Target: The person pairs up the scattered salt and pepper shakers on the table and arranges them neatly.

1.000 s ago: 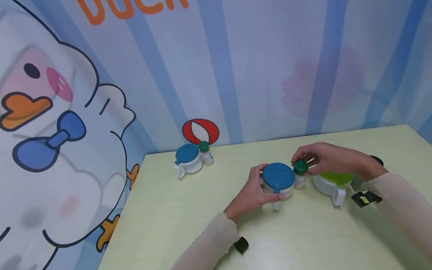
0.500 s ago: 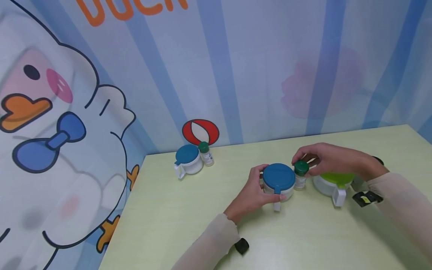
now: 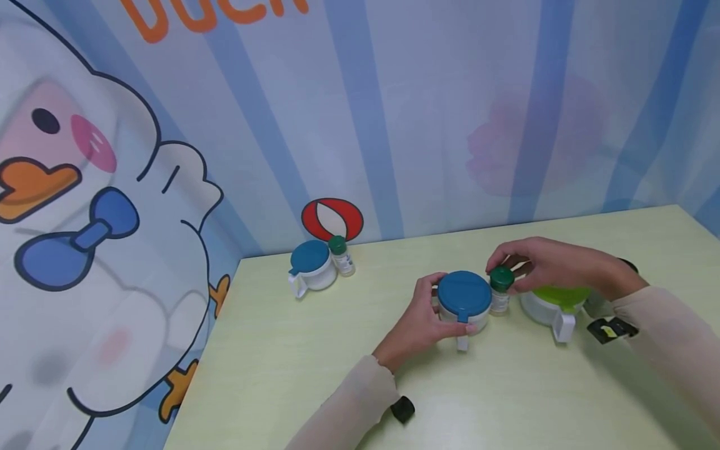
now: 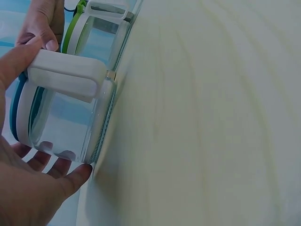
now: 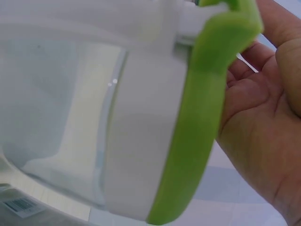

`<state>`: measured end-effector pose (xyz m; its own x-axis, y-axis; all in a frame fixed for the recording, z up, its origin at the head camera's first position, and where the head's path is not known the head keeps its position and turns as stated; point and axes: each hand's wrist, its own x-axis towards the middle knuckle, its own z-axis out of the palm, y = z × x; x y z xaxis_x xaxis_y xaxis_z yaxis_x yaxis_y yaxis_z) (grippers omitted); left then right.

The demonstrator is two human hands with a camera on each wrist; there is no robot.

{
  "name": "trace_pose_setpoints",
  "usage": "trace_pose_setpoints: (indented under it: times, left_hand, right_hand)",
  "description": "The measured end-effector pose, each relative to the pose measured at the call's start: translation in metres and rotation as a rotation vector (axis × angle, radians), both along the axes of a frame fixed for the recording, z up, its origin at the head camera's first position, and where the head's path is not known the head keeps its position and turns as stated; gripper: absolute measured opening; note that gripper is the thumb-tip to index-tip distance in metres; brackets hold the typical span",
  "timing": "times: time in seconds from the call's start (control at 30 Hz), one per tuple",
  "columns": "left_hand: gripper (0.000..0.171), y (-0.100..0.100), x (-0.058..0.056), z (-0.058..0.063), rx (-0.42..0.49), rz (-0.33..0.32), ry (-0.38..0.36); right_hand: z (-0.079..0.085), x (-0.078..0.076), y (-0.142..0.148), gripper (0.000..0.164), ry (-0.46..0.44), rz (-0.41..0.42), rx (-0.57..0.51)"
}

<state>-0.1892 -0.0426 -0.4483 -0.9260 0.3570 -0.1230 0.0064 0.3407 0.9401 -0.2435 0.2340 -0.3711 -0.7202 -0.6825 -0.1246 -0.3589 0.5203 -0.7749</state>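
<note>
My left hand [image 3: 420, 322] grips a clear jar with a blue lid [image 3: 464, 294] and a white handle, thumb at the handle side and fingers round the far side. In the left wrist view the jar's clear body [image 4: 66, 125] stands on the table within that hand [image 4: 28, 188]. Just right of it is a small bottle with a green cap [image 3: 501, 279], pinched at the cap by my right hand [image 3: 542, 265]. Below the right wrist sits a jar with a lime-green lid [image 3: 562, 297]; its lid [image 5: 197, 122] and clear side fill much of the right wrist view.
At the table's back left stand another blue-lidded jar [image 3: 310, 256] and a second green-capped bottle [image 3: 342, 256], side by side. Behind the pale table [image 3: 315, 356] rises a printed backdrop [image 3: 433, 125] with a cartoon duck. A dark object shows partly behind the right wrist.
Both hands keep their hold on the blue-lidded jar and the small bottle. Only a slight shift of the head view shows.
</note>
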Motion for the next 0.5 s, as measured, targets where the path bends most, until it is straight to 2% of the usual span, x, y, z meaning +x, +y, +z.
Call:
trace_pose_setpoints:
  times: [0.27,0.5]
  left_hand:
    - [0.092,0.0041,0.0005,-0.0002,-0.002,0.028,0.030]
    - [0.093,0.0055,0.0004,0.0002,-0.031,0.018,0.042]
  right_hand:
    - [0.0000,-0.0017,0.0024,0.040,0.008,0.001,0.020]
    - [0.0035,0.0000,0.0028,0.040,0.015,0.000,0.046]
